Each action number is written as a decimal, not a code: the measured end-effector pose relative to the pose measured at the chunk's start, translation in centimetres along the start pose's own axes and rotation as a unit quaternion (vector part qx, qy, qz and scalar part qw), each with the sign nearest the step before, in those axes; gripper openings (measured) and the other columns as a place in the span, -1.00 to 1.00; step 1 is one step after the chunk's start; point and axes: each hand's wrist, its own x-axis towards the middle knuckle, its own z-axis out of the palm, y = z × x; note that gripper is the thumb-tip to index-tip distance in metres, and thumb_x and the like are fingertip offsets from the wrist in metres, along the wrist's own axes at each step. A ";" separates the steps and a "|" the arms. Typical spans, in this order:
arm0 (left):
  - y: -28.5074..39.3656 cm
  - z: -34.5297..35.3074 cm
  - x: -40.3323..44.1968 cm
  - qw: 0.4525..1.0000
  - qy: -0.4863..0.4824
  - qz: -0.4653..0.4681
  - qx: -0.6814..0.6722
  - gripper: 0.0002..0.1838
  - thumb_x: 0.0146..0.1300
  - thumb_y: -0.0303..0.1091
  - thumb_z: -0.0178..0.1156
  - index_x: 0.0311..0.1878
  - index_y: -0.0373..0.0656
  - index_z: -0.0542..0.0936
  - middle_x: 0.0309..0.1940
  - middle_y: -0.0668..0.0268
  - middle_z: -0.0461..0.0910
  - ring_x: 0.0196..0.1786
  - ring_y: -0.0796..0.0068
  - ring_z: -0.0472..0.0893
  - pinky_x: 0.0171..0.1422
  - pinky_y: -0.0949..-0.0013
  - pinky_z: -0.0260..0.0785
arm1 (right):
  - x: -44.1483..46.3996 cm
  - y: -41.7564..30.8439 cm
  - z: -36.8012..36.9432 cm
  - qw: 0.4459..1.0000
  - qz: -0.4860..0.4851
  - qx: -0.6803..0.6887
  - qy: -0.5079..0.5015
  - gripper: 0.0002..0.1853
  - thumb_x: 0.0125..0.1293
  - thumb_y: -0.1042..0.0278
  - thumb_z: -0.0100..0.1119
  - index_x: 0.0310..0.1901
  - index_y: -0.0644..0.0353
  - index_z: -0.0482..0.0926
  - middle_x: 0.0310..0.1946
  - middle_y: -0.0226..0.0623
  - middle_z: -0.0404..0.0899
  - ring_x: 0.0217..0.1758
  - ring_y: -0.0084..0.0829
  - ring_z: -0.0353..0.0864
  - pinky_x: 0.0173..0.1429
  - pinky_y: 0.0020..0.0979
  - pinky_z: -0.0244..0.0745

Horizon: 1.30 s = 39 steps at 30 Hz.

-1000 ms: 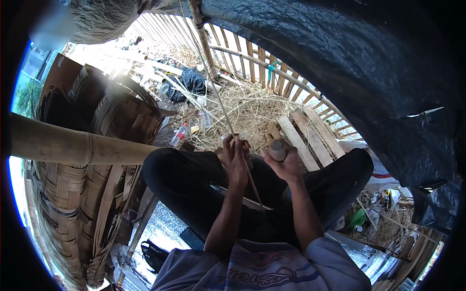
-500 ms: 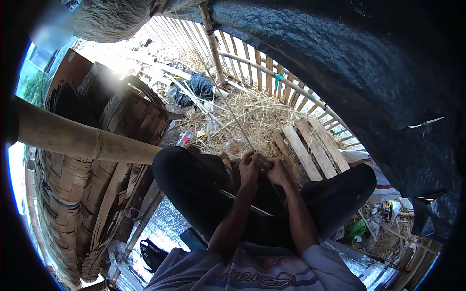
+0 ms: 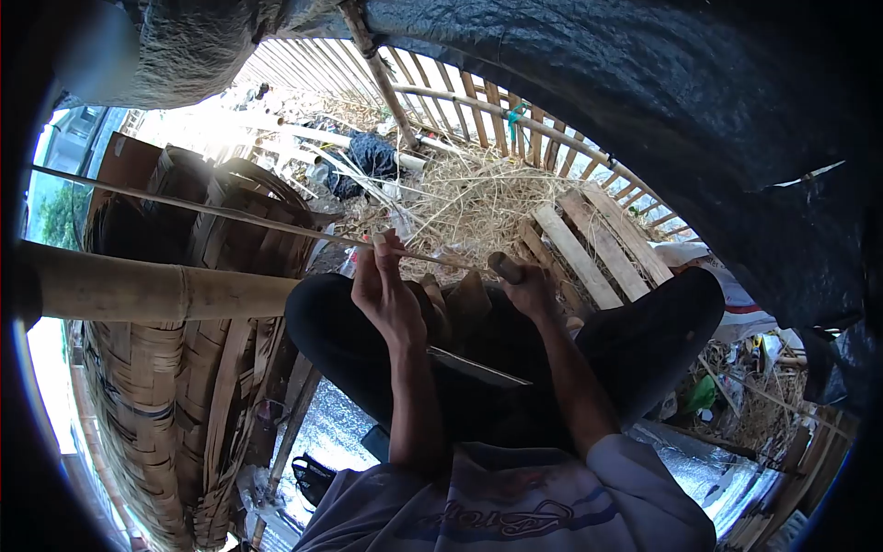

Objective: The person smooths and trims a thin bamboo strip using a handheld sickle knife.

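Observation:
My left hand (image 3: 388,299) pinches a long thin bamboo strip (image 3: 230,213) between thumb and fingers, above my crossed legs. The strip runs from the far left, over the thick bamboo pole, towards my right hand. A short, rounded wooden handle (image 3: 504,267) pokes out of my closed right hand (image 3: 533,293); what it belongs to is hidden. The strip's right end lies close to this handle, and I cannot tell whether they touch. Lower down, a narrow, pale, straight-edged piece (image 3: 478,366) lies across my dark-trousered lap.
A thick bamboo pole (image 3: 156,283) crosses at left, beside large woven bamboo baskets (image 3: 138,377). Ahead are dry straw (image 3: 478,198), wooden slats (image 3: 579,253) and a bamboo fence (image 3: 538,129). Dark plastic sheeting (image 3: 662,110) hangs at upper right.
My hands were together at the wooden handle and are now apart. The left hand moved left and up; the bamboo strip swung from pointing up and away to lying leftward.

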 end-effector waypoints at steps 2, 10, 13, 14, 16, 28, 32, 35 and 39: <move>2.4 -0.6 0.3 0.994 0.016 0.040 -0.103 -0.68 0.41 -0.14 0.01 -0.15 -0.26 0.48 -0.38 0.34 0.46 -0.34 0.60 0.43 -0.15 0.46 0.35 | 0.4 0.9 1.1 1.000 0.012 -0.014 -0.005 -0.81 0.01 0.23 0.24 -0.36 0.12 0.61 -0.41 -0.04 0.62 -0.23 0.00 0.62 -0.13 -0.09 0.51; 7.3 -3.4 0.4 0.931 0.001 0.177 -0.319 -0.56 0.40 0.06 -0.16 -0.47 -0.07 0.25 -0.62 0.50 0.07 -0.63 0.71 0.00 -0.65 0.61 -0.18 | 0.5 1.9 3.7 0.995 -0.018 0.093 0.027 -0.77 -0.03 0.25 0.28 -0.39 0.22 0.59 -0.51 -0.08 0.59 -0.39 -0.15 0.64 -0.30 -0.22 0.47; 8.8 -4.2 -0.6 0.875 -0.127 0.194 -0.425 -0.51 0.38 0.17 -0.22 -0.49 -0.04 0.19 -0.70 0.50 0.02 -0.69 0.71 -0.07 -0.67 0.62 -0.22 | 0.3 1.4 4.5 0.990 -0.058 0.128 0.008 -0.74 -0.02 0.22 0.33 -0.40 0.24 0.57 -0.57 -0.17 0.57 -0.46 -0.28 0.61 -0.33 -0.27 0.45; 8.9 -4.2 -0.7 0.877 -0.126 0.190 -0.424 -0.51 0.38 0.17 -0.22 -0.49 -0.04 0.19 -0.70 0.50 0.02 -0.69 0.71 -0.07 -0.67 0.62 -0.22 | 0.1 1.3 4.8 0.990 -0.054 0.128 0.006 -0.74 -0.02 0.22 0.33 -0.40 0.24 0.57 -0.57 -0.17 0.57 -0.46 -0.28 0.61 -0.33 -0.27 0.45; 8.9 -4.4 -0.9 0.877 -0.134 0.227 -0.402 -0.49 0.37 0.19 -0.22 -0.49 -0.04 0.19 -0.70 0.48 0.06 -0.70 0.71 -0.06 -0.67 0.60 -0.21 | -0.2 0.4 5.0 0.991 -0.027 0.134 -0.010 -0.73 0.00 0.20 0.37 -0.42 0.23 0.56 -0.60 -0.26 0.54 -0.49 -0.40 0.57 -0.36 -0.30 0.44; 3.0 -5.0 -1.3 0.930 -0.082 0.185 -0.306 -0.49 0.36 0.21 -0.20 -0.46 -0.07 0.21 -0.70 0.46 0.07 -0.70 0.70 -0.05 -0.68 0.58 -0.22 | -0.3 -5.5 -3.4 0.831 0.003 0.551 0.072 -0.83 0.22 0.43 0.21 -0.23 0.17 0.40 -0.50 -0.45 0.40 -0.47 -0.61 0.41 -0.28 -0.38 0.44; 1.4 -4.8 -1.1 0.948 -0.034 0.164 -0.269 -0.47 0.32 0.19 -0.11 -0.54 -0.03 0.10 -0.73 0.50 -0.03 -0.70 0.72 -0.09 -0.69 0.57 -0.29 | -1.5 -7.4 -7.0 0.810 -0.033 0.576 0.109 -0.76 0.26 0.41 0.17 -0.12 0.16 0.33 -0.44 -0.42 0.33 -0.44 -0.57 0.37 -0.19 -0.33 0.46; 1.3 -4.4 -0.8 0.949 -0.007 0.155 -0.274 -0.46 0.31 0.16 -0.07 -0.57 -0.02 0.05 -0.75 0.51 -0.07 -0.69 0.73 -0.10 -0.68 0.56 -0.31 | -3.1 -10.4 -8.9 0.770 -0.147 0.610 0.114 -0.72 0.35 0.34 0.04 -0.01 0.12 0.20 -0.47 -0.42 0.29 -0.47 -0.57 0.35 -0.24 -0.32 0.48; 1.3 -4.0 -0.5 0.950 0.004 0.153 -0.274 -0.46 0.32 0.15 -0.08 -0.57 -0.03 0.06 -0.74 0.52 -0.06 -0.69 0.73 -0.10 -0.68 0.56 -0.32 | -5.4 -14.4 -10.1 0.705 -0.211 0.657 0.162 -0.64 0.25 0.42 0.16 -0.07 0.12 0.16 -0.54 -0.32 0.34 -0.64 -0.52 0.37 -0.49 -0.37 0.47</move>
